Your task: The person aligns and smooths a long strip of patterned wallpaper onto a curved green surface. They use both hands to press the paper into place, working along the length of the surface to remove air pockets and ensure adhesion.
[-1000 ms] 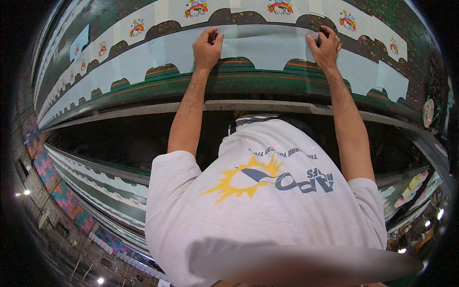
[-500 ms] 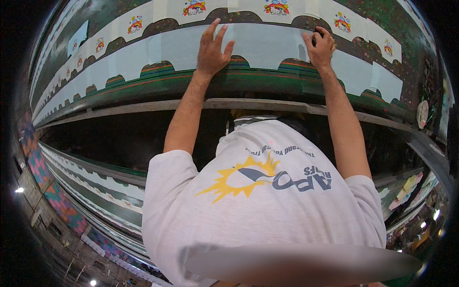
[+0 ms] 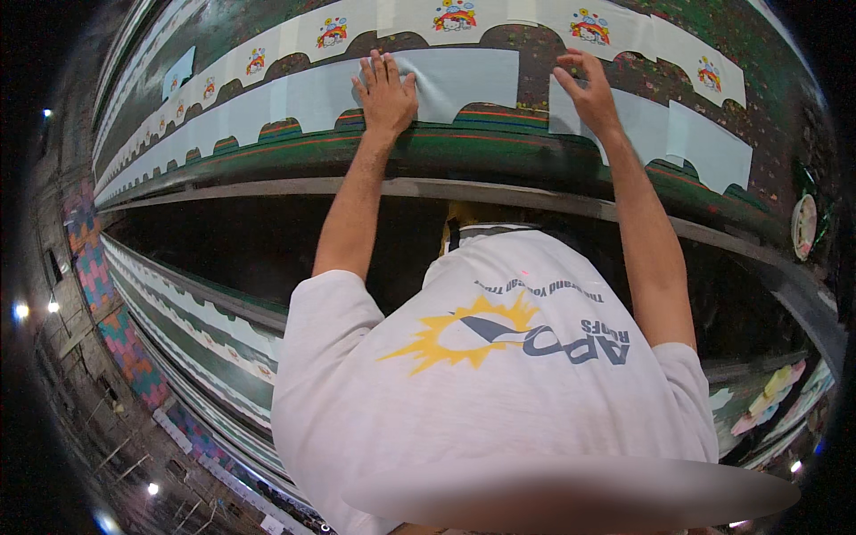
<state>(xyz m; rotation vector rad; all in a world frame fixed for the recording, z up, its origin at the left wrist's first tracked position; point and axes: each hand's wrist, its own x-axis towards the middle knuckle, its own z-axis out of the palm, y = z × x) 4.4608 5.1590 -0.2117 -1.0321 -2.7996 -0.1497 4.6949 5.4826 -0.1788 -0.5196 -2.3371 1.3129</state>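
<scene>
My left hand (image 3: 388,100) lies with its fingers spread on a pale blue cut cloth piece (image 3: 473,80), which has curved notches along its edges. Light creases run in the cloth beside its thumb. To the right, my right hand (image 3: 588,94) is over the left part of another pale blue piece (image 3: 637,125). Its fingers are bent and its thumb stands apart, with nothing visible between them. A dark strip of the table (image 3: 535,80) shows between these two pieces. Beyond them runs a row of white cut pieces (image 3: 508,11) with a colourful cartoon print (image 3: 455,15).
The long green table (image 3: 428,147) has coloured lines along its near side and a grey rail (image 3: 499,198) at its edge. A round pale dish (image 3: 803,227) sits at the right end. Another table with rows of pieces (image 3: 196,330) stretches behind on the left.
My left hand has come down flatter onto the blue cloth. My right hand's fingers have shifted, and a dark gap between blue pieces now shows left of it. The whole view has swung slightly.
</scene>
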